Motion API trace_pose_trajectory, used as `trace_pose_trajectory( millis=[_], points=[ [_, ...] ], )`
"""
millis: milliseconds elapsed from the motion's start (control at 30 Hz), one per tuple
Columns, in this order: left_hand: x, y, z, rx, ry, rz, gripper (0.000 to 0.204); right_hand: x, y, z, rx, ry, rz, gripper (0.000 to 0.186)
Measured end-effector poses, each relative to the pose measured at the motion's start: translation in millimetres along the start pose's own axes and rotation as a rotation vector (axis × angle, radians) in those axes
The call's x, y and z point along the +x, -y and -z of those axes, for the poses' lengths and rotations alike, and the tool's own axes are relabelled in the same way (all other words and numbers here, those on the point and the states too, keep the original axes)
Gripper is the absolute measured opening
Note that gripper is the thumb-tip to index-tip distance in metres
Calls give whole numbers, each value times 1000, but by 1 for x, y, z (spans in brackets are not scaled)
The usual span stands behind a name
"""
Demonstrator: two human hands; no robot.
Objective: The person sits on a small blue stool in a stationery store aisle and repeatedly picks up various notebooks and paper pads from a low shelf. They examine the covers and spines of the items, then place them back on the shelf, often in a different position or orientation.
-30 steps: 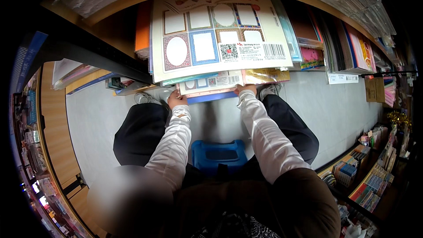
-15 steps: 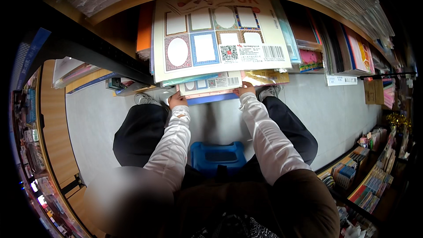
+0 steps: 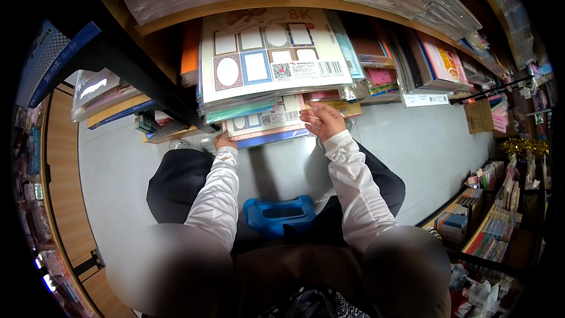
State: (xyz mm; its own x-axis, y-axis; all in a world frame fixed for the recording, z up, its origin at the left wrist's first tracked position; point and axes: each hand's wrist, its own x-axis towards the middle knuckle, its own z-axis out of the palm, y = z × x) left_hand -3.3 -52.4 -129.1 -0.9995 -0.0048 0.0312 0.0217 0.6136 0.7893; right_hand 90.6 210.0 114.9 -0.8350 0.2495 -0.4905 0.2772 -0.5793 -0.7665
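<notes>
Below the shelf's edge, a lower stack of paper packs (image 3: 276,119) sticks out toward me, its top sheet printed with small picture frames and a pink and a blue pack beneath. My left hand (image 3: 224,141) is closed at the near left corner of that stack, fingertips partly hidden by it. Just off the right edge of the same stack, my right hand (image 3: 325,122) is raised with its fingers apart and nothing in them. Above lies a larger cream pack (image 3: 265,85) printed with ornate frames, in clear wrap, on top of green and teal packs.
Wrapped sheets (image 3: 388,3) fill the upper shelf. Coloured packs (image 3: 432,68) stand to the right, beside a cardboard box (image 3: 479,116). A black post (image 3: 159,85) rises at the left. Between my legs stands a blue plastic stool (image 3: 278,217); book racks (image 3: 488,224) are at lower right.
My right hand has come off the right edge of the lower stack and opened above it. The left hand stays at its corner. The whole view has shifted slightly.
</notes>
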Motion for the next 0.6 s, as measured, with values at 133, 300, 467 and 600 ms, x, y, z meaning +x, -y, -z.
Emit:
trace_pose_trajectory(
  millis=[133,300,467,600],
  points=[
    [2,3,-2,-5,-112,-97,20,-34,49,-21,20,133,63,29],
    [11,-18,-11,-834,-192,655,17,-29,72,-36,-46,2,10,41],
    [16,-22,-13,-1092,-220,879,14,-28,75,-53,-95,-158,-84,49],
    [17,1,-13,-1053,-263,844,15,-27,77,-68,-178,-173,-95,48]
  ],
)
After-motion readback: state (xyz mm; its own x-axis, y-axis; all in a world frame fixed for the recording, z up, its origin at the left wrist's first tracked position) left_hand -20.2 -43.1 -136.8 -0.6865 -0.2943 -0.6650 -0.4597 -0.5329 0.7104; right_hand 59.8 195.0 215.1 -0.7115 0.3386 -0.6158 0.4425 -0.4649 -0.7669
